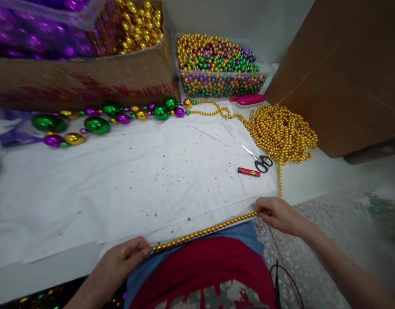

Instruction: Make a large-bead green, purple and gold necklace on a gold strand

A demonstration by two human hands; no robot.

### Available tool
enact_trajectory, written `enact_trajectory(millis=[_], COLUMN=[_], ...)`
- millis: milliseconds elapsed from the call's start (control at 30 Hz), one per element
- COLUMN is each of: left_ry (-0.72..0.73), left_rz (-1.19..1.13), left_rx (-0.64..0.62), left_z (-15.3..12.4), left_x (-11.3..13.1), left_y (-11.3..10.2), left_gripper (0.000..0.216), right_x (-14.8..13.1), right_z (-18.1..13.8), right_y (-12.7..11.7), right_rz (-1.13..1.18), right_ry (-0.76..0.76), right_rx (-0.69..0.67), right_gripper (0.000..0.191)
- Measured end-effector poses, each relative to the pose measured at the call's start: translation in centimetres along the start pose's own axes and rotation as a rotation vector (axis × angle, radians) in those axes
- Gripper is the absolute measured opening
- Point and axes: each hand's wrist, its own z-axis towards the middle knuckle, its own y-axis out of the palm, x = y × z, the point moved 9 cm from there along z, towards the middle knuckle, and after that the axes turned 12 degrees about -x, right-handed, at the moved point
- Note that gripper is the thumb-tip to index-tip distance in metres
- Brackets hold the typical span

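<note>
A strand of small gold beads (204,232) stretches taut along the table's front edge between my two hands. My left hand (126,256) pinches its left end, fingers closed. My right hand (279,213) pinches the strand's other end at the cloth's corner. From there the strand runs up to a loose heap of gold beads (281,133) at the right. A white cloth (120,180) covers the table.
Scissors (260,161) and a red lighter (248,172) lie on the cloth near the heap. A necklace of large green, purple and gold beads (97,120) lies at the back left. Behind stand a cardboard box (88,77), a clear tub of mixed beads (220,64), a pink tool (249,100) and a brown box (345,73).
</note>
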Motion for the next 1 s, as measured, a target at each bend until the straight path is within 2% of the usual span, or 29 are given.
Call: enact_trajectory(millis=[133, 233, 300, 433, 567, 700, 800, 867, 933, 1000], left_ry=[0.015, 0.114, 0.177, 0.256, 0.355, 0.325, 0.295, 0.325, 0.395, 0.482], left_rz=[-0.024, -0.018, -0.021, -0.181, -0.381, -0.428, -0.384, -0.369, -0.405, -0.464], left_rx=[-0.004, 0.083, 0.159, 0.149, 0.084, -0.011, 0.017, 0.028, -0.049, -0.186], left_z=[-1.7, -3.6, -4.2, -2.1, 1.1, 2.5, 1.8, 1.1, 1.0, 1.5], left_x=[1.9, 5.6, 8.0, 10.4, 11.2, 10.6, 10.1, 10.8, 12.7, 15.7], left_y=[-0.6, -2.8, -4.6, -7.0, -8.1, -8.7, -10.1, -10.7, -9.8, -7.4], left_gripper=[0.046, 0.041, 0.037, 0.031, 0.033, 0.04, 0.044, 0.045, 0.041, 0.037], right_x=[-0.6, -0.9, -1.2, -1.7, -2.3, -2.1, -2.4, -3.2, -4.4, -6.1], right_z=[-0.7, -0.8, -0.1, 3.3, 6.9, 7.5, 7.1, 7.1, 7.2, 7.4], right_y=[-1.1, -3.7, -6.1, -9.8, -10.5, -11.6, -12.3, -12.3, -12.2, -12.1], right_rz=[-0.015, -0.023, -0.025, -0.004, 0.018, 0.058, 0.135, 0.191, 0.222, 0.224], right_ry=[0.005, -0.011, -0.035, -0.044, -0.031, -0.014, -0.049, -0.096, -0.141, -0.182], right_rx=[0.02, 0.098, 0.208, 0.422, 0.464, 0.513, 0.474, 0.402, 0.337, 0.287], right_gripper=[0.011, 0.011, 0.009, 0.012, 0.011, 0.009, 0.011, 0.013, 0.015, 0.013])
